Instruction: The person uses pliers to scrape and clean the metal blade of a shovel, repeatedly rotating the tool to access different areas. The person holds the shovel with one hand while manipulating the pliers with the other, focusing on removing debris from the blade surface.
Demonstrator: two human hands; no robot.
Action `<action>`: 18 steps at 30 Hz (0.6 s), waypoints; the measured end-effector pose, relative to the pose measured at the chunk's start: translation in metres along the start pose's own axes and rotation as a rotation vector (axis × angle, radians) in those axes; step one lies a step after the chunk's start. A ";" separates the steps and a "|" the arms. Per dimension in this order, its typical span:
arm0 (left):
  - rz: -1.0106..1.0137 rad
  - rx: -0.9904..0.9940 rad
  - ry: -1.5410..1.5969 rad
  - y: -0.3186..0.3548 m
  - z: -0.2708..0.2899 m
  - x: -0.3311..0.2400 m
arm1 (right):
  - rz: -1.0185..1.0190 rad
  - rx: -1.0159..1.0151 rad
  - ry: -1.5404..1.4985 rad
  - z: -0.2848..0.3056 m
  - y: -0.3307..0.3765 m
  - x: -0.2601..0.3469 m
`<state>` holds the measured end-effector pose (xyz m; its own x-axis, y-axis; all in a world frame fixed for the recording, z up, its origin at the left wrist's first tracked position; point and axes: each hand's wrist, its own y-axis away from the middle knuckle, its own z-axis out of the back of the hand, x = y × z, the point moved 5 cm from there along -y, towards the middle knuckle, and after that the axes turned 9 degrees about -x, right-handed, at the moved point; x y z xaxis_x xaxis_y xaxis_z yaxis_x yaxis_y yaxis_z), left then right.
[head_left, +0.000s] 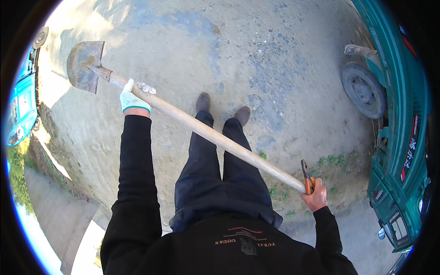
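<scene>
A shovel (215, 137) with a long pale wooden handle slants across my body, its rusty grey blade (85, 65) out at the far left. My left hand (135, 98), in a white and pale green work glove, is closed round the handle just behind the blade's socket. Bare and closed, my right hand (315, 197) is at the handle's other end. That same hand also grips a pair of pliers (306, 171) with orange grips, the dark jaws pointing away from me. The handle's very tip is hidden by the right hand.
I stand on worn, dusty concrete (174, 68) with small weeds (331, 160) to the right. A green truck (394, 151) with a dark wheel (364, 90) lines the right side. At the far left is a blue vehicle (24, 107).
</scene>
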<state>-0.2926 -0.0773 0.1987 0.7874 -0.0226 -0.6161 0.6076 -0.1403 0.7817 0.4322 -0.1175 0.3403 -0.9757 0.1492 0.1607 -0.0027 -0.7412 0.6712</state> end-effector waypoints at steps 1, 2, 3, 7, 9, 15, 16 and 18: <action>0.031 0.039 0.001 0.001 -0.001 0.001 | -0.012 0.013 0.000 -0.001 0.000 -0.002; 0.044 0.048 0.019 0.003 -0.001 0.003 | -0.010 0.023 -0.005 -0.002 0.000 -0.004; 0.039 0.047 0.040 0.005 0.001 0.003 | 0.013 0.006 -0.031 -0.002 0.002 -0.005; 0.096 0.147 0.108 0.020 0.008 0.019 | -0.018 -0.004 -0.058 -0.013 0.017 -0.019; 0.117 0.114 0.125 0.031 0.023 0.030 | -0.086 0.037 -0.111 -0.023 0.031 -0.028; 0.194 0.099 0.140 0.048 0.036 0.060 | -0.080 -0.004 -0.053 -0.031 0.067 -0.046; 0.198 0.108 0.142 0.052 0.035 0.063 | -0.085 0.005 -0.039 -0.032 0.070 -0.049; 0.217 0.070 0.136 0.061 0.036 0.068 | -0.142 0.012 -0.030 -0.036 0.076 -0.056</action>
<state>-0.2062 -0.1227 0.2009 0.9081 0.0725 -0.4124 0.4180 -0.2145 0.8828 0.4789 -0.2054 0.3564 -0.9586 0.2715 0.0852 -0.1374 -0.7037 0.6971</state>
